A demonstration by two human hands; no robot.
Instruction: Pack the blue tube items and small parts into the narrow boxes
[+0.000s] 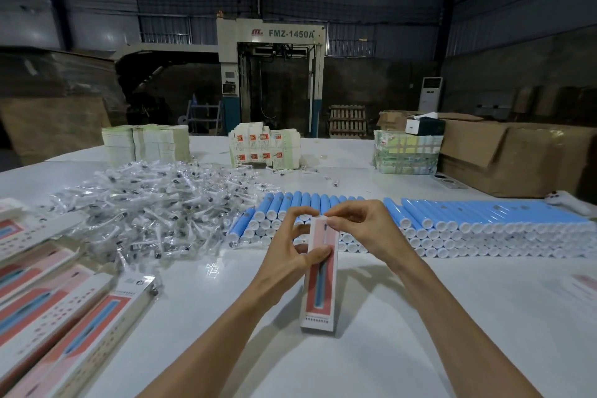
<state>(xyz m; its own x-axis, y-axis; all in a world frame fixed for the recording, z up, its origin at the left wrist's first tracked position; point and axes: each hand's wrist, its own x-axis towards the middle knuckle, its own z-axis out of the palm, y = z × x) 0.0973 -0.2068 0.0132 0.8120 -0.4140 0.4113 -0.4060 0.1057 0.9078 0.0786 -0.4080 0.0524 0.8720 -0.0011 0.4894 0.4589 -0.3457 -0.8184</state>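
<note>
A narrow pink-and-white box (pixel 319 294) with a blue tube picture stands upright on the white table (pixel 420 317), in the middle. My left hand (pixel 290 252) grips its upper part, thumb across the front. My right hand (pixel 361 229) pinches the flap at the box's top end. Behind my hands lie stacked blue tubes (pixel 468 223) with white caps, in a long row. A heap of small parts in clear wrappers (pixel 151 203) lies to the left.
Several narrow boxes (pixel 58 310) lie flat at the near left. Stacks of flat cartons (pixel 145 142) and printed cartons (pixel 263 145) stand at the back, with a wrapped bundle (pixel 407 152) and a brown cardboard box (pixel 517 155) at the right.
</note>
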